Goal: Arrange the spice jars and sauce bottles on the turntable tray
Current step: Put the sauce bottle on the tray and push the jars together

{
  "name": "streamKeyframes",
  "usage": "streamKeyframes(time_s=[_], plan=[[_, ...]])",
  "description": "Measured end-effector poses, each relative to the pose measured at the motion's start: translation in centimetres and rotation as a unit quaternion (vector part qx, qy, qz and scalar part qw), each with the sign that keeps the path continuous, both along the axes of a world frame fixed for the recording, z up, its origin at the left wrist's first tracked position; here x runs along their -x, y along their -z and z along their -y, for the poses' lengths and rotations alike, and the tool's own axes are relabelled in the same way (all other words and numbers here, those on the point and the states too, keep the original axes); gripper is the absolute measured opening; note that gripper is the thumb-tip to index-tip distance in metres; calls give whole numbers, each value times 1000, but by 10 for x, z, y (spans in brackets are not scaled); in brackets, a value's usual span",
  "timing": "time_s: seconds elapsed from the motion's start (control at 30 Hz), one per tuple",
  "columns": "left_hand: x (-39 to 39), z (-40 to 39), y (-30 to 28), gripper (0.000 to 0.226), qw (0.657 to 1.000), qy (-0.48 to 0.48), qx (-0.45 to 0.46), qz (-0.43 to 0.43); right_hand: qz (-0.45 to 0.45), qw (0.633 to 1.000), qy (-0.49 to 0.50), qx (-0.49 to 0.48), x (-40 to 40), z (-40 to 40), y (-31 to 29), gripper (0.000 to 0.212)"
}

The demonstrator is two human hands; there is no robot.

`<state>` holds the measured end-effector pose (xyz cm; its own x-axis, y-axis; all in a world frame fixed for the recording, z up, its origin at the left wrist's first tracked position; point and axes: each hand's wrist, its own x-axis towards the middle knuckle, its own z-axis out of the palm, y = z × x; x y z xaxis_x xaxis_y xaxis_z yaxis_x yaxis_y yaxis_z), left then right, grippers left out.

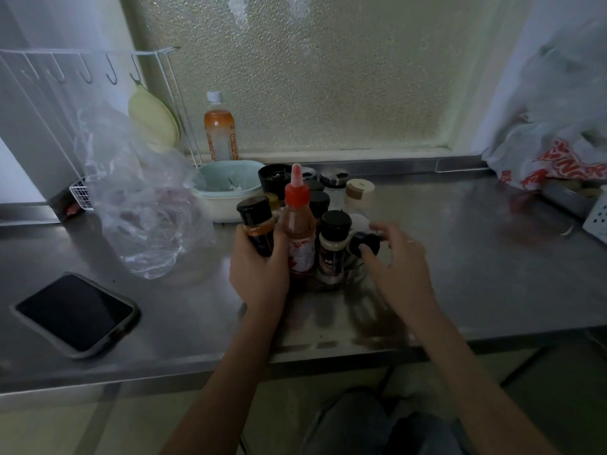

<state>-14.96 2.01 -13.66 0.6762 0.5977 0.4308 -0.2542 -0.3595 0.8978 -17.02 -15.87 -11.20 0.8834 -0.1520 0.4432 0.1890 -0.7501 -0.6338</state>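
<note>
Because the jars stand packed together on the clear turntable tray (356, 274) at the counter (460, 257) middle, a nudge from the left hand (259, 270), fingers wrapped around the black-capped spice jar (258, 224), could topple the tall red-capped sauce bottle (297, 231) touching it. The right hand (394, 261) pinches a small black cap (364, 243) with its fingers; it could slip. A bowl (223, 188) and plastic bag (141, 205) crowd the left; a phone (75, 311) lies near left.

two hands: left hand (259, 270), right hand (399, 261). one red-capped sauce bottle (298, 224). one drink bottle (219, 129) at 11 o'clock. one phone (77, 313) at 8 o'clock. one bowl (226, 188). the clustered black-lidded spice jars (333, 244) overlap and cannot be counted exactly.
</note>
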Motion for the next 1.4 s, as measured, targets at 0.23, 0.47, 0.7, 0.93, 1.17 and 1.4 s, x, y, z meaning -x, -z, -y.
streamKeyframes(time_s=[0.23, 0.47, 0.7, 0.93, 1.17, 1.4], plan=[[2, 0, -2, 16, 1000, 3, -7, 5, 15, 997, -73, -26, -23, -2, -14, 39], [0, -1, 0, 16, 1000, 4, -10, 10, 60, 988, -103, -96, -62, -19, -51, 20], [-2, 0, 2, 23, 1000, 6, -23, 18, -17, 976, -202, -82, -68, -14, -58, 28], [2, 0, 2, 21, 997, -1, -55, 48, -4, 981, -191, 10, -83, -21, -59, 39], [3, 1, 2, 18, 997, 4, -68, 47, 50, 970, -213, 104, -88, -11, -62, 32], [1, 1, 3, 20, 995, 18, -91, 47, 20, 973, -217, 79, -79, -7, -82, 26]])
